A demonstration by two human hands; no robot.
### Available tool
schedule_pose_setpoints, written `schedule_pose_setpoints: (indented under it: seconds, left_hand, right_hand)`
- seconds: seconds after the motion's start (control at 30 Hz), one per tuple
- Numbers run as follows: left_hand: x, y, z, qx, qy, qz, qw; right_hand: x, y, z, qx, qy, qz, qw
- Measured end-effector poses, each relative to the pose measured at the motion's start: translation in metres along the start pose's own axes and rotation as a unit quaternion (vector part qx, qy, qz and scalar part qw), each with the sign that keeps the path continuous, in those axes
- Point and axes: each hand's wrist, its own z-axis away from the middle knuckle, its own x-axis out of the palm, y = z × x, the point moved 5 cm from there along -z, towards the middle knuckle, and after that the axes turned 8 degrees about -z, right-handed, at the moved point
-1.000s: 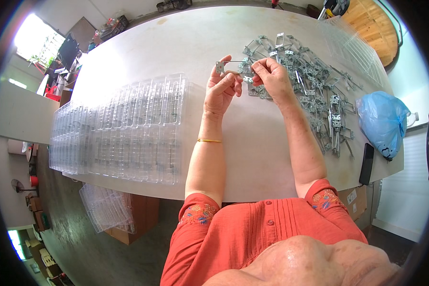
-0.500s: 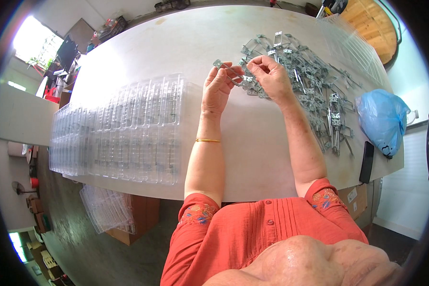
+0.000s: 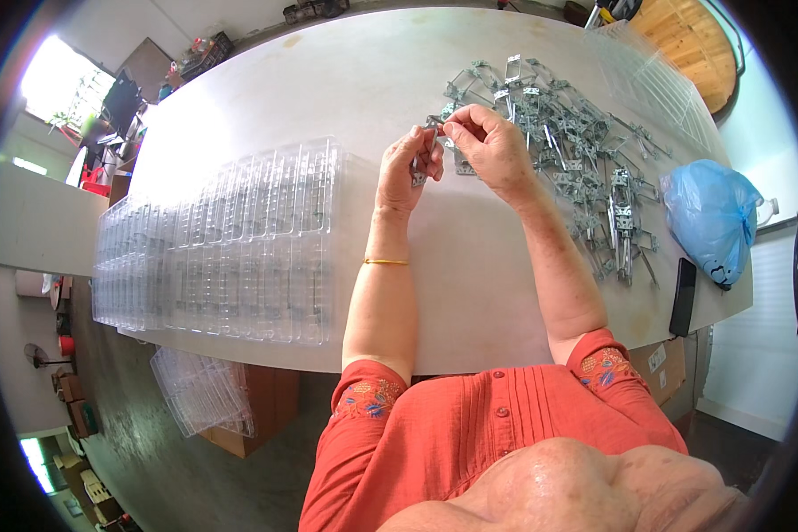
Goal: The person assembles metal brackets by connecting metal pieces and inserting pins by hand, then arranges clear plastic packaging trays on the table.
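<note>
Since the earlier frame the two hands had drawn a little closer together over the table, and the small metal clip point(image 3: 427, 142) between them had turned more upright. The left hand point(image 3: 405, 168) pinched the clip's lower part with thumb and fingertips curled around it, while the right hand point(image 3: 488, 146) gripped its upper end between thumb and forefinger, the remaining fingers folded loosely. The clip was held just above the white table point(image 3: 470, 266), at the near edge of the pile of metal clips point(image 3: 563, 155), which served as the landmark here.

The pile spread away from the right hand toward the far right of the table, its pieces tangled and overlapping. Beyond the pile, farther right, lay a blue plastic bag point(image 3: 709, 217), and just below that bag a dark phone point(image 3: 684, 297) rested near the table's edge. Well to the left of the pile, past the left hand, stacks of clear plastic trays point(image 3: 239, 248) lay side by side along the table's near edge. Below those, off the table, more clear trays point(image 3: 199, 390) sat on a brown cabinet. A thin gold bracelet point(image 3: 386, 262) circled the left wrist, and the person wore an orange-red blouse point(image 3: 488, 426) with patterned cuffs.
</note>
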Motion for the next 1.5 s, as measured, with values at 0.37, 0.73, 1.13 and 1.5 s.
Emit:
schedule_pose_setpoints:
  seconds: [0.37, 0.73, 1.13, 1.5]
  left_hand:
    - [-0.002, 0.001, 0.002, -0.012, 0.012, -0.021, 1.0]
    - [-0.001, 0.004, 0.003, -0.018, 0.023, -0.052, 0.998]
    - [0.004, 0.003, 0.007, -0.038, 0.016, -0.137, 0.99]
    - [0.018, 0.011, 0.011, -0.033, -0.003, -0.227, 0.973]
  right_hand:
    - [0.0, -0.008, 0.002, -0.006, -0.002, 0.055, 0.998]
    - [-0.001, -0.007, 0.002, 0.011, -0.006, 0.043, 0.999]
    - [-0.003, -0.004, 0.003, 0.037, -0.025, 0.033, 0.998]
    - [-0.007, -0.001, 0.002, 0.088, -0.075, 0.026, 0.993]
